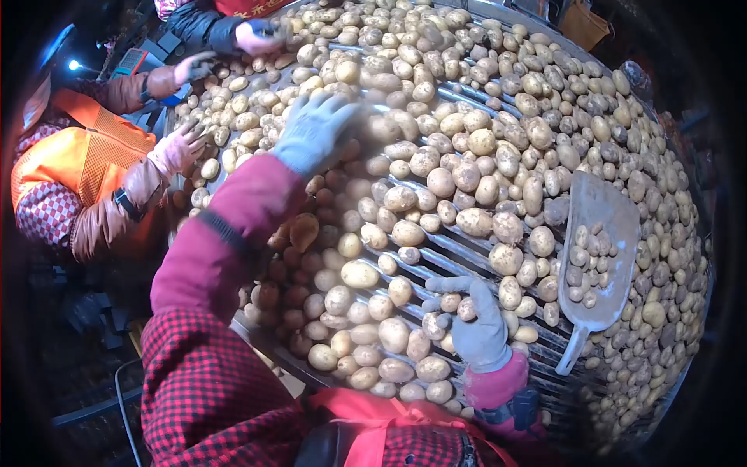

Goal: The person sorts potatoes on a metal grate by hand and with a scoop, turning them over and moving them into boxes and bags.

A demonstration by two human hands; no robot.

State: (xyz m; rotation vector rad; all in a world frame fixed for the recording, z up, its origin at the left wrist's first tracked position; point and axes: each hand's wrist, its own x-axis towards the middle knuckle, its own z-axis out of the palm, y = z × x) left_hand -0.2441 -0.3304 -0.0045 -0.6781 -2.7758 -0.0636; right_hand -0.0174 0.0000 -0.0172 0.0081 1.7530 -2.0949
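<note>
My left hand (315, 131), in a pale grey knit glove, lies palm down over the potatoes (359, 274) with its fingers stretched out to the right. The fingertips and the potatoes beside them are blurred. Nearer to me, my right hand (478, 327) wears a dirty grey glove. Its fingers curl around a small potato (467, 310), above the dark metal bars (447, 257) of the sorting table. Potatoes of mixed sizes lie all around both hands, some with soil on them.
A grey scoop (595, 257) with several small potatoes in it rests on the pile at right. At left, a co-worker in an orange vest (82, 148) reaches over the potatoes with gloved hands (180, 148). Another person's gloved hand (261, 37) is at the top.
</note>
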